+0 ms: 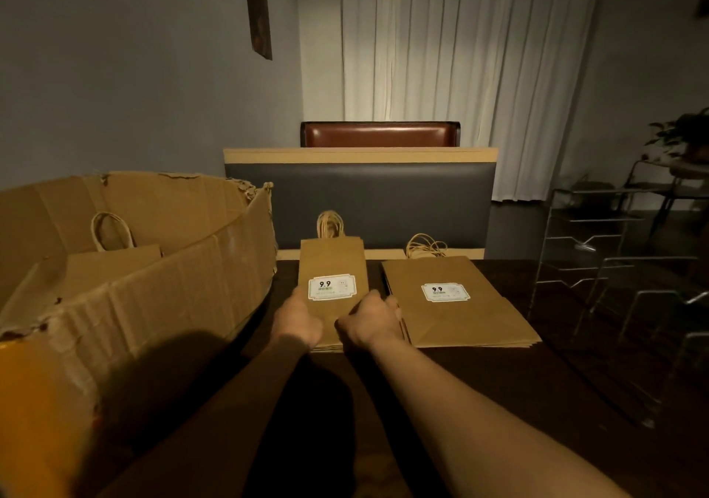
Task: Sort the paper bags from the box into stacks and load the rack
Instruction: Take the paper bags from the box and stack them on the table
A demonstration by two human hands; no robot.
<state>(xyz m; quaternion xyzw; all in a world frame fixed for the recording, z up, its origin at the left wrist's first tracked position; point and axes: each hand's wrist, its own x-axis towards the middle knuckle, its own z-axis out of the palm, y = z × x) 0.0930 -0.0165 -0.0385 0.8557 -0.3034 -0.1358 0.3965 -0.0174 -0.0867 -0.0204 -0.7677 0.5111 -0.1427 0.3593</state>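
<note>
A stack of narrow brown paper bags (330, 263) with a white "9.9" label lies flat on the dark table, handles pointing away. My left hand (297, 319) grips its near left edge and my right hand (370, 319) grips its near right edge. To the right lies a stack of wider brown bags (460, 321) with the same label. The torn cardboard box (145, 298) stands at the left with at least one more handled bag (115, 255) inside. A wire rack (598, 259) stands at the right.
A dark padded bench back (360, 198) faces the table's far edge, with a brown chair back behind it. White curtains hang beyond. A plant stands at the far right behind the wire rack.
</note>
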